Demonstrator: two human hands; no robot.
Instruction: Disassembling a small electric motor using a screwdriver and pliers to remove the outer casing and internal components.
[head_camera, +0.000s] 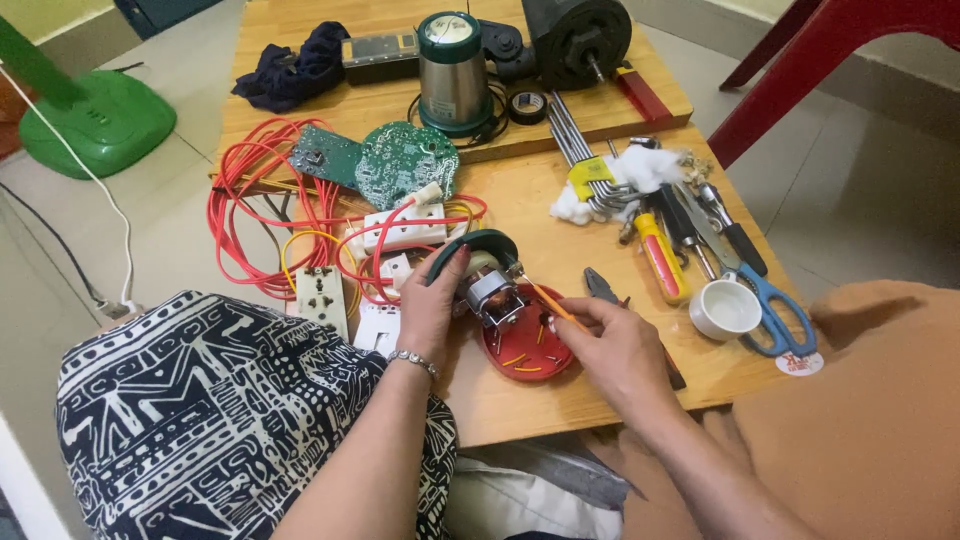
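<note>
Centre of frame: the left hand (432, 305) grips a small motor (487, 285) over a red lid (527, 352). The right hand (620, 350) pinches an orange screwdriver (545, 298), its tip touching the motor. Red wires (260, 200) lie at upper left.

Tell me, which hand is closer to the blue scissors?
The right hand. It sits just left of the blue scissors, with the small white cup between them. The left hand is farther left, holding the little motor.
</note>
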